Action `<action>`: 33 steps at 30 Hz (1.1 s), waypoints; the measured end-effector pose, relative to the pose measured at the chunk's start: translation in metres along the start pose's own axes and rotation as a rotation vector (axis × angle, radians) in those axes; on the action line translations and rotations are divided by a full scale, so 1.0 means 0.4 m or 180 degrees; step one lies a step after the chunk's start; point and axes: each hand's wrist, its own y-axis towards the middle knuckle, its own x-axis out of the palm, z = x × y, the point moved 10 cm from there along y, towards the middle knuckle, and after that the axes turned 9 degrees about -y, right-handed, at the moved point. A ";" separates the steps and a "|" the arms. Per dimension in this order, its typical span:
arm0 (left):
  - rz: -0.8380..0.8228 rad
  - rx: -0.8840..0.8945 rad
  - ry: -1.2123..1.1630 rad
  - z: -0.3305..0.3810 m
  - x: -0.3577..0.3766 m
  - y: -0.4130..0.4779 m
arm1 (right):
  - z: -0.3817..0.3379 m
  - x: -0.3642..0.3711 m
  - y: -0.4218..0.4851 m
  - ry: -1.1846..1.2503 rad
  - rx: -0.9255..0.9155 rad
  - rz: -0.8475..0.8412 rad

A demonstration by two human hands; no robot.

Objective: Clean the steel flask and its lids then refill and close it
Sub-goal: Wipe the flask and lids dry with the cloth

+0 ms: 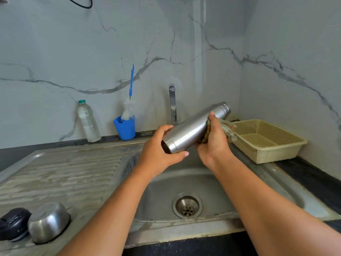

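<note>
The left forearm and right forearm reach in from the bottom edge, meeting over the sink basin. Between them is the steel flask, held in the air above the basin; it is tilted, base toward the camera and open neck pointing up and away, near the tap. The left hand grips the base end, fingers curled over the top and thumb underneath. The right hand holds a worn scrub pad against the upper body, thumb laid across the steel; its other fingers are hidden behind the flask. The two lids, a steel cap and a black lid, sit touching on the draining board, well apart from the flask.

The likely step is scrubbing the outside; the inside, lids and refill look not yet done. The smooth steel, if wet or soapy, could slip from the left hand's grip as the pad pushes along it, and drop into the basin; a dented base would follow. The lids lie close to the board's near edge, so a stray elbow might knock them off. With the neck raised, any suds inside would stay put unless the flask is tipped.
</note>
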 end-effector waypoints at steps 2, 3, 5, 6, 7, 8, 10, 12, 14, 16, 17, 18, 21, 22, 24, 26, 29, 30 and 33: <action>0.0038 -0.0402 -0.0574 -0.022 0.003 -0.005 | 0.016 0.026 -0.011 -0.0135 0.0044 -0.0200; 0.0046 -0.0589 -0.0913 -0.030 0.012 -0.010 | 0.032 0.041 -0.017 -0.0205 0.0120 -0.0331; 0.0105 -0.0848 -0.1371 -0.036 0.022 -0.018 | 0.065 0.071 -0.030 -0.0216 0.0284 -0.0578; 0.0125 -0.0945 -0.1563 -0.040 0.023 -0.019 | 0.078 0.084 -0.037 -0.0135 0.0377 -0.0681; 0.0114 -0.1037 -0.1774 -0.044 0.024 -0.021 | 0.088 0.095 -0.039 -0.0062 0.0475 -0.0771; 0.0053 -0.1130 -0.1990 -0.048 0.025 -0.021 | 0.092 0.101 -0.039 0.0006 0.0534 -0.0823; -0.0215 -0.1353 -0.2377 -0.050 0.039 -0.028 | 0.080 0.097 -0.035 0.0166 0.0549 -0.0734; -0.0517 -0.1608 -0.2667 -0.051 0.067 -0.041 | 0.065 0.071 -0.022 0.0437 0.0526 -0.0547; -0.0669 -0.1718 -0.2862 -0.045 0.092 -0.049 | 0.050 0.044 -0.006 0.0780 0.0483 -0.0342; -0.0592 -0.1681 -0.2931 -0.040 0.100 -0.046 | 0.045 0.049 -0.005 0.0987 0.0538 -0.0462; -0.0481 -0.1602 -0.2911 -0.037 0.096 -0.041 | 0.042 0.050 -0.006 0.1017 0.0514 -0.0481; -0.0337 -0.1491 -0.2834 -0.037 0.087 -0.035 | 0.039 0.049 -0.007 0.1040 0.0473 -0.0458; 0.0191 -0.1141 -0.2248 -0.043 0.037 -0.022 | 0.038 0.052 -0.017 0.1118 0.0388 -0.0305; 0.0333 -0.1025 -0.1954 -0.049 0.020 -0.019 | 0.032 0.062 -0.024 0.1018 0.0334 -0.0333; 0.0570 -0.0812 -0.1392 -0.052 -0.009 -0.014 | 0.037 0.082 -0.019 0.0563 0.0182 -0.0592; 0.0781 -0.0678 -0.0773 -0.053 -0.037 -0.009 | 0.044 0.109 -0.027 -0.0012 -0.0043 -0.0816; 0.0851 -0.0473 0.0160 -0.037 -0.055 -0.003 | 0.077 0.136 -0.049 -0.1198 -0.0263 -0.0919; 0.0851 -0.0371 0.0319 -0.026 -0.057 -0.001 | 0.084 0.139 -0.055 -0.1651 -0.0321 -0.0909; 0.0980 0.0057 0.0606 0.030 -0.069 -0.005 | 0.048 0.151 -0.067 -0.2690 -0.0913 -0.0856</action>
